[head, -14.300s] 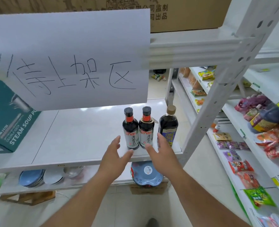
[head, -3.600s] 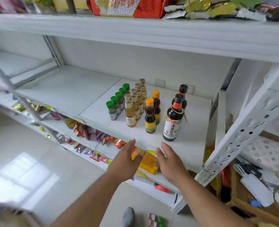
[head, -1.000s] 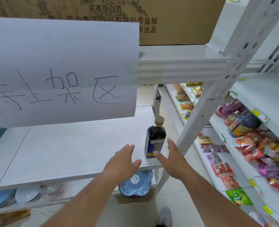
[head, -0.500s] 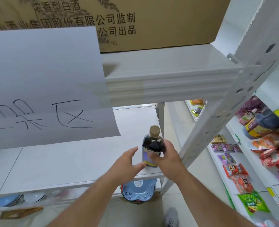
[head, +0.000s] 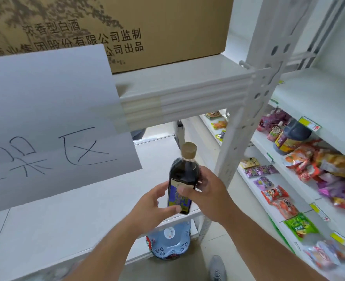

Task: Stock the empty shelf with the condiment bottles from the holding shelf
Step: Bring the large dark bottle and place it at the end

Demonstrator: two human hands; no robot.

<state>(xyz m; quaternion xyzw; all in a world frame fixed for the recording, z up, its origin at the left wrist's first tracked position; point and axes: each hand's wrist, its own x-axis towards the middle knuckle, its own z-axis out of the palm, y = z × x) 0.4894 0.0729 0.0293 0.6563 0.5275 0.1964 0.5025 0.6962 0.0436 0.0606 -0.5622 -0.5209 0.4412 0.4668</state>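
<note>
dark bottle (head: 182, 179) upright, long axis vert, over holding shelf (head: 70, 218) front-right corner | R hand (head: 206, 191) fingers clamped on body | L hand (head: 153, 205) fingers curled at label base | R nearer

A shop: snack packets (head: 317, 167) on price-tagged shelves (head: 329, 102)

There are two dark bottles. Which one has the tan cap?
The slim bottle that both hands, left and right, are holding by the holding shelf. The squat jug on the right rack has a dark cap.
</note>
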